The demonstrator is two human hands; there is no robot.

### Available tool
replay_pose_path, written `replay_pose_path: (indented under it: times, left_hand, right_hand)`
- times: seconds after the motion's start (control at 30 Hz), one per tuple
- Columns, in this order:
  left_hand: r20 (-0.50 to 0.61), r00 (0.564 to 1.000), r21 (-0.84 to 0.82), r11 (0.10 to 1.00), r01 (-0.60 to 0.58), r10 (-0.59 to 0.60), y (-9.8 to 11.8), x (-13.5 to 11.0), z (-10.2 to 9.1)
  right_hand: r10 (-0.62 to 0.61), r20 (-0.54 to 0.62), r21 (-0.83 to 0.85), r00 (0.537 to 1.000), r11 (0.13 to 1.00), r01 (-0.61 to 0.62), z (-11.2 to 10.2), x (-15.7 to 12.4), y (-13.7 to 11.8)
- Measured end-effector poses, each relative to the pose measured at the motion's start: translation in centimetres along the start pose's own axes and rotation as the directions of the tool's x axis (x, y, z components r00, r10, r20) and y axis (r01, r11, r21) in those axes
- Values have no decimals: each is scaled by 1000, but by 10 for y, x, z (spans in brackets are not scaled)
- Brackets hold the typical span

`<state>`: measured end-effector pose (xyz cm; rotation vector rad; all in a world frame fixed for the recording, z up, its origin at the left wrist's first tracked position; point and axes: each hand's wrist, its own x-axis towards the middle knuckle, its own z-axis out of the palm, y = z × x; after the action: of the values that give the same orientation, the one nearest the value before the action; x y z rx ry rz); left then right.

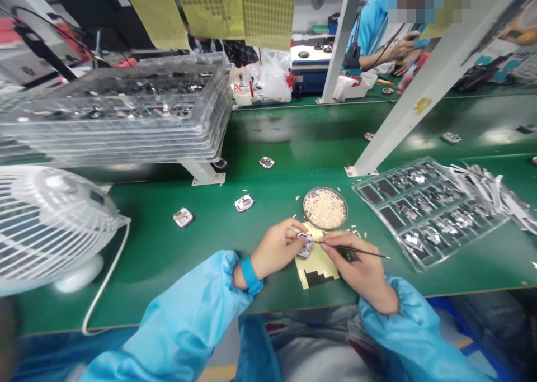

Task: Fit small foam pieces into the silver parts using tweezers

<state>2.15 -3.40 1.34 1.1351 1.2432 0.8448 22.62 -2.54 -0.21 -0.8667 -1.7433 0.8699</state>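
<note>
**Fitting bits into one part, with more parts waiting**

Holding a small silver part (305, 244) just below the round dish (325, 208), your left hand (274, 250) has its fingers closed round the part's left edge and tips its open face toward the right. Your right hand (356, 262) pinches thin tweezers (352, 250) like a pen, with the tip touching or almost touching the part; whether a bit is caught in the tip is too small to tell.

Under both hands, below the dish, lies a yellow sheet (315, 267) with a black stepped patch. The dish is full of pale bits, and a few are scattered on the green bench (168, 248) around it.

As for progress, you appear to be in the middle of a run. Four more silver parts lie loose left of the dish: one (244, 202) near it, one (183, 217) further left, and two (267, 162) (220, 163) up toward the stacked trays (126, 113). Whether these are finished or waiting cannot be told. Right of the dish, a clear tray (428, 211) holds rows of parts with some pockets bare, and a heap of silvery strips (499, 194) lies beyond it. With the dish so full, plenty seems left to do.

A fan (50, 225) stands far left of the dish, and another person's hands (405, 49) work at the far bench.
</note>
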Motion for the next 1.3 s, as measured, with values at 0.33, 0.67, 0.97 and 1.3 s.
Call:
replay_pose_path:
  times: [0.33,0.67,0.97,1.3]
  left_hand:
    - [-10,1000,41,999,-8,8,0,-1,0]
    - [-23,1000,17,1000,11,-10,4,-3,1]
    - [-4,1000,20,1000,-23,23,-3,-3,-1]
    - [25,999,-167,986,26,-22,7,-3,-4]
  right_hand:
    - [-62,42,-65,997,996,64,2,-2,5]
    - [52,57,-43,997,998,-49,-2,-2,-2]
    - [36,139,14,990,999,-39,-2,-4,2]
    - [93,49,195,994,976,-101,4,-8,-1]
